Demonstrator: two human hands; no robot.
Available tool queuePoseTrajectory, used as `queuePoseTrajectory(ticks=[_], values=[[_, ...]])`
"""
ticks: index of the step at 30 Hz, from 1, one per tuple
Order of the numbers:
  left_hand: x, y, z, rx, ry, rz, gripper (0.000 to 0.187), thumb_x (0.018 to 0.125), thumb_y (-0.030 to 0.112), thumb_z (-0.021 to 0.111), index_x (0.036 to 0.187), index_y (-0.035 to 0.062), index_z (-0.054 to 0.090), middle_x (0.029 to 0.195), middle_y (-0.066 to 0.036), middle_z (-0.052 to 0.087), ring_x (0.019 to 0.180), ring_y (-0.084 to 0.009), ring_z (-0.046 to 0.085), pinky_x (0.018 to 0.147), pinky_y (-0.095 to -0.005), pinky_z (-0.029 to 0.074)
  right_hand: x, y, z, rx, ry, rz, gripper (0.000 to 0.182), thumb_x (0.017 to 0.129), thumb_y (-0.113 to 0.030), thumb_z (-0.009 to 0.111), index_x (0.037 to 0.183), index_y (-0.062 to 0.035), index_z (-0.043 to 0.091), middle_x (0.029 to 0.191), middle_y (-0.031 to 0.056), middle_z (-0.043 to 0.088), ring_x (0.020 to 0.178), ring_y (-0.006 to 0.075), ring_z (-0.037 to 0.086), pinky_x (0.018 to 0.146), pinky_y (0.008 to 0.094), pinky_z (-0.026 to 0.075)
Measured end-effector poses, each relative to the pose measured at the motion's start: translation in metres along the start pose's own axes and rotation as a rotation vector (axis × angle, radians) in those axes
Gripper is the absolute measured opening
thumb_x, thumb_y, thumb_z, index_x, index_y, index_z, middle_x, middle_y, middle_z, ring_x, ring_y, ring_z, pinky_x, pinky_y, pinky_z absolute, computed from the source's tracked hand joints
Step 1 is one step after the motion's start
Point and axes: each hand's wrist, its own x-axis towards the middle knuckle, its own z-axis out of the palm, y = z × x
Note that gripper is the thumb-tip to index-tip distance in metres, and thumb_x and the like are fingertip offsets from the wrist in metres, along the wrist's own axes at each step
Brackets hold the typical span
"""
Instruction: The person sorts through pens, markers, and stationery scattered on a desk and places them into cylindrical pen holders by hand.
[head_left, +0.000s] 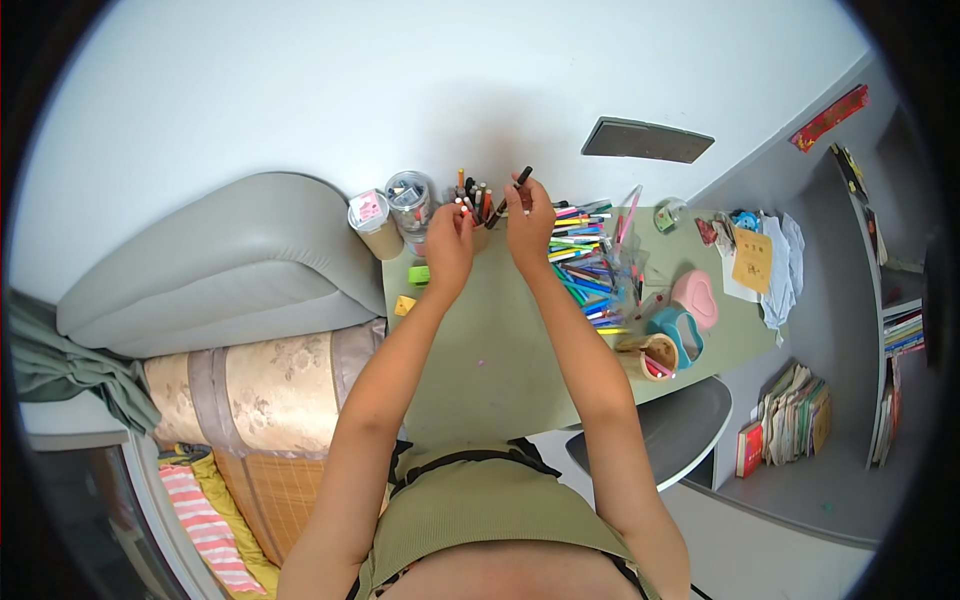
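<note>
Both my arms reach out over a green desk. My right hand holds a dark pen tilted up toward the wall. My left hand pinches a small red-and-white pen piece just left of that pen. Behind my hands stands a holder with several pens upright in it. A heap of coloured pens and markers lies on the desk to the right of my right hand.
A clear jar and a cardboard tube stand at the desk's far left. A green eraser, a yellow block, a pink heart box, a teal holder, a grey chair, a bed, shelves.
</note>
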Motion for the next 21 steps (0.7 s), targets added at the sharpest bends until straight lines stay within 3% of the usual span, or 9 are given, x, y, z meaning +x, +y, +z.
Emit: queuePoseTrajectory(ticks=[6, 9, 12, 15, 18, 21], values=[[-0.004, -0.003, -0.003, 0.130, -0.090, -0.072, 0.026, 0.087, 0.010, 0.070, 0.109, 0.0026, 0.057, 0.078, -0.011, 0.061, 0.070, -0.0248, 0.062, 0.064, -0.0371, 0.049, -0.008, 0.018, -0.005, -0.038, -0.037, 0.064, 0.031, 0.091, -0.013, 0.067, 0.118, 0.0010, 0.062, 0.088, 0.0079, 0.065, 0.078, 0.0147, 0.061, 0.072, 0.0294, 0.050], [-0.007, 0.002, -0.006, 0.073, -0.143, -0.163, 0.034, 0.087, 0.008, 0.068, 0.118, 0.0018, 0.054, 0.088, -0.014, 0.063, 0.081, -0.0345, 0.064, 0.070, -0.0439, 0.050, -0.013, 0.019, -0.004, -0.003, -0.020, 0.104, 0.042, 0.090, -0.012, 0.068, 0.128, 0.0000, 0.055, 0.085, 0.0075, 0.065, 0.076, 0.0142, 0.061, 0.071, 0.0293, 0.050], [-0.009, -0.004, -0.002, -0.005, -0.081, 0.004, 0.043, 0.089, 0.004, 0.066, 0.129, 0.0029, 0.049, 0.085, -0.012, 0.061, 0.073, -0.0257, 0.062, 0.066, -0.0374, 0.050, -0.016, 0.015, -0.007, 0.031, -0.024, 0.126, 0.051, 0.090, -0.011, 0.068, 0.136, -0.0020, 0.047, 0.082, 0.0071, 0.064, 0.074, 0.0133, 0.061, 0.069, 0.0281, 0.050], [-0.015, 0.000, -0.005, -0.024, -0.063, -0.038, 0.044, 0.088, 0.004, 0.064, 0.130, 0.0031, 0.051, 0.103, -0.016, 0.060, 0.090, -0.0354, 0.063, 0.074, -0.0450, 0.050, -0.018, 0.016, -0.008, 0.112, -0.068, 0.196, 0.052, 0.092, -0.010, 0.066, 0.138, -0.0021, 0.044, 0.083, 0.0073, 0.066, 0.072, 0.0113, 0.061, 0.064, 0.0252, 0.051], [-0.028, 0.005, -0.017, -0.030, -0.172, 0.233, 0.044, 0.086, 0.002, 0.064, 0.129, 0.0053, 0.054, 0.104, -0.014, 0.059, 0.088, -0.0368, 0.062, 0.073, -0.0449, 0.050, -0.022, 0.023, -0.007, 0.236, -0.067, 0.323, 0.047, 0.092, -0.010, 0.066, 0.134, -0.0008, 0.047, 0.081, 0.0067, 0.065, 0.068, 0.0097, 0.060, 0.059, 0.0236, 0.049], [-0.035, 0.008, -0.022, 0.018, -0.315, 0.371, 0.043, 0.083, 0.002, 0.066, 0.125, 0.0064, 0.057, 0.103, -0.014, 0.059, 0.088, -0.0364, 0.062, 0.072, -0.0447, 0.050, -0.025, 0.026, -0.006, 0.327, -0.071, 0.412, 0.041, 0.092, -0.010, 0.066, 0.128, 0.0006, 0.051, 0.079, 0.0061, 0.065, 0.065, 0.0089, 0.060, 0.053, 0.0230, 0.048]])
